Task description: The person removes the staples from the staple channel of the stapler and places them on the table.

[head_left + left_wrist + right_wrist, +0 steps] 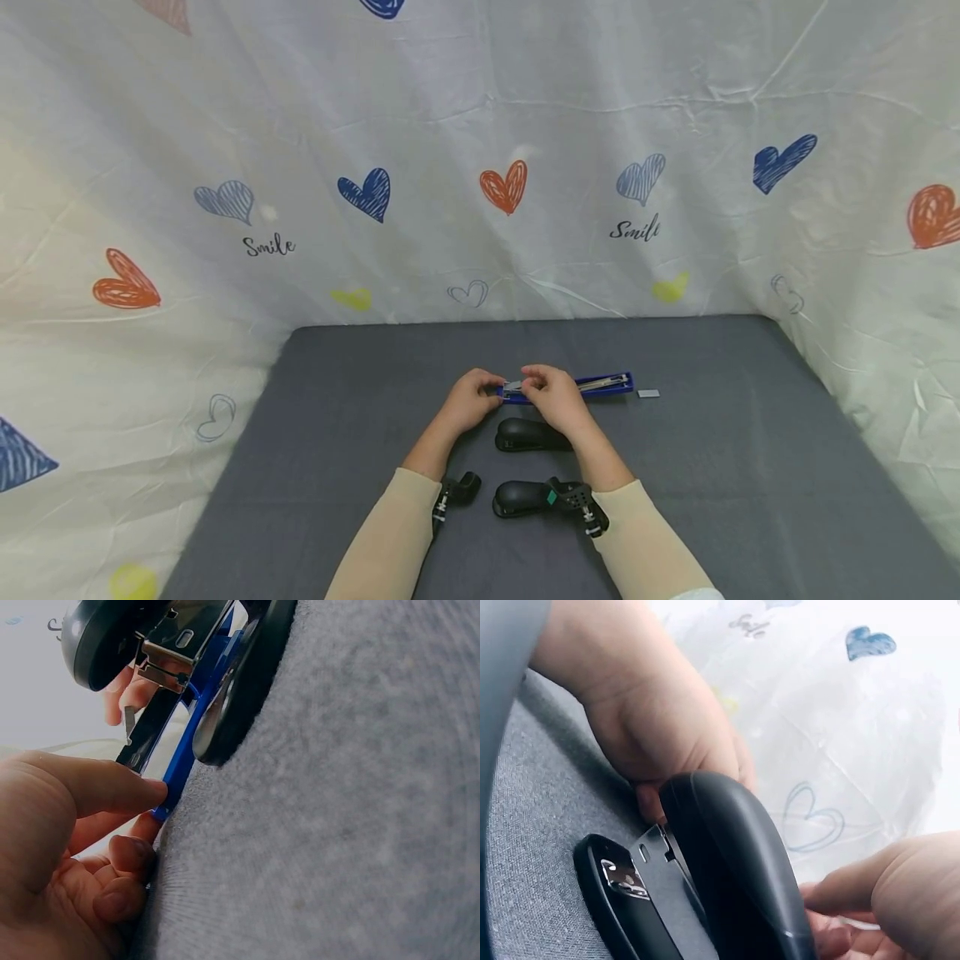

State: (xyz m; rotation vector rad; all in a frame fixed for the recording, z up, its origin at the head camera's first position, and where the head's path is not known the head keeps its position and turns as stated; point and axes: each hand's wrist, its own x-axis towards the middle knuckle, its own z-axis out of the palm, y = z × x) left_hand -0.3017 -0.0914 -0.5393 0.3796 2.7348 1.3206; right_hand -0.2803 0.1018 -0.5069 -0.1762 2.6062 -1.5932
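Note:
A blue stapler (609, 384) lies opened out at the far middle of the table, its long metal staple channel exposed. My left hand (471, 400) pinches its left end between thumb and fingers, as the left wrist view shows up close. Over the channel, my right hand (555, 396) holds a small grey staple strip (130, 724) by its fingertips, the strip tilted near the channel's end. Fingers of the right hand (133, 691) show partly behind a black stapler (101, 645). In the right wrist view a black stapler (731, 855) covers the blue one.
Another staple strip (648, 393) lies right of the blue stapler. Two black staplers, one nearer the hands (525, 435) and one closer to me (521, 498), lie below the forearms on the grey table (337, 417). A white curtain with hearts (420, 267) hangs behind.

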